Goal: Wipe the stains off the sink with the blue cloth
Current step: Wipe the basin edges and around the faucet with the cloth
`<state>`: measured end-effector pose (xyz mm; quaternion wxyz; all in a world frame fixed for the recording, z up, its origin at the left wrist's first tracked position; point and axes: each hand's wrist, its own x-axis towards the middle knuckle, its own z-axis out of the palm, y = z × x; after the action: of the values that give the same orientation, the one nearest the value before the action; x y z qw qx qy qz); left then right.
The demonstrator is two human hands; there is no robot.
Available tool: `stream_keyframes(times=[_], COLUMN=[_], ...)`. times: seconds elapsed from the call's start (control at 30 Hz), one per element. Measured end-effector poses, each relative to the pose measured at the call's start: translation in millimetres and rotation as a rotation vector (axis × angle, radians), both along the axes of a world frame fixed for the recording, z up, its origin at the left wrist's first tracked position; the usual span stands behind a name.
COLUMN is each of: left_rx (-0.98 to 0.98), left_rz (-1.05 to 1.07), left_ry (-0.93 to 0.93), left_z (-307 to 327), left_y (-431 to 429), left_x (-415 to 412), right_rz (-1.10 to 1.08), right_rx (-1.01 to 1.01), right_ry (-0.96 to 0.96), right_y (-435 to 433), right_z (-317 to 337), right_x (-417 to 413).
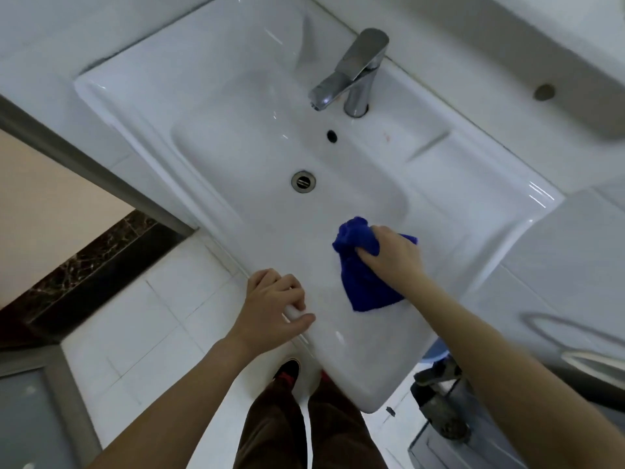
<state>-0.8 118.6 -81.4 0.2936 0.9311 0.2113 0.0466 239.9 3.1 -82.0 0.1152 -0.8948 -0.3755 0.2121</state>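
A white ceramic sink (pixel 236 106) fills the middle of the view, with a chrome faucet (pixel 355 72) at its back and a round drain (pixel 303 180) in the basin. A faint reddish stain (pixel 385 136) shows on the ledge right of the overflow hole (pixel 331 135). My right hand (pixel 392 255) grips a bunched blue cloth (pixel 362 286) and presses it on the sink's near rim. My left hand (pixel 274 302) curls over the sink's front edge, thumb on top.
White tiled floor (pixel 142 316) lies left of the sink, with a dark marble threshold (pixel 84 265) beyond it. My legs and a shoe (pixel 287 370) show below. Dark items and a bin (pixel 439 411) sit under the sink's right end.
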Motion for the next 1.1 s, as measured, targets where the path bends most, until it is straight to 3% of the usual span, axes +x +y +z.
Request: stream_keyframes(times=[0.13,0.2,0.27,0.37,0.43,0.5,0.6,0.67,0.77,0.9,1.1], left_rx=[0.015,0.020,0.020,0.034,0.043,0.043,0.042,0.053,0.053,0.025,-0.058], left_rz=[0.009,0.011,0.005,-0.030,-0.037,-0.034,-0.017,-0.028,-0.034,-0.051,-0.150], left_ry=[-0.025,-0.031,-0.033,-0.028,-0.044,-0.050,-0.060,-0.066,-0.061,0.048,0.290], left_z=[-5.8,-7.2,-6.7,-6.9,-8.9,-11.6,-14.4,-15.6,-13.8,-1.1,50.8], left_y=[0.2,-0.5,-1.5,0.0,1.4,2.3,0.8,0.5,1.0,1.5,-1.0], left_x=[-0.6,-1.0,-1.0,-0.9,-2.0,-2.1,-2.7,-2.7,-2.7,-1.7,-6.1], right_rz=[-0.377,-0.426,-0.314,0.150,0.372,0.219,-0.383,-0.519,-0.483,-0.253,-0.317], right_rx=[0.166,0.162,0.148,0.077,0.062,0.085,0.127,0.156,0.169,0.149,0.160], right_ry=[-0.045,-0.029,0.004,0.119,0.167,0.067,-0.099,-0.132,-0.071,0.082,0.494], right_y=[-14.5,-18.7,-31.6,-55.3,-58.9,-53.9,-52.7,-49.4,-39.4,-52.3,-61.4], right_z=[-3.4,-2.1,-3.9,8.0,12.5,8.2,4.3,-0.9,-3.3,-1.2,53.3], right_x=[49.9,36.2,-7.9,-73.1,-52.6,-0.6,88.1,92.9,28.2,-69.1,-92.3])
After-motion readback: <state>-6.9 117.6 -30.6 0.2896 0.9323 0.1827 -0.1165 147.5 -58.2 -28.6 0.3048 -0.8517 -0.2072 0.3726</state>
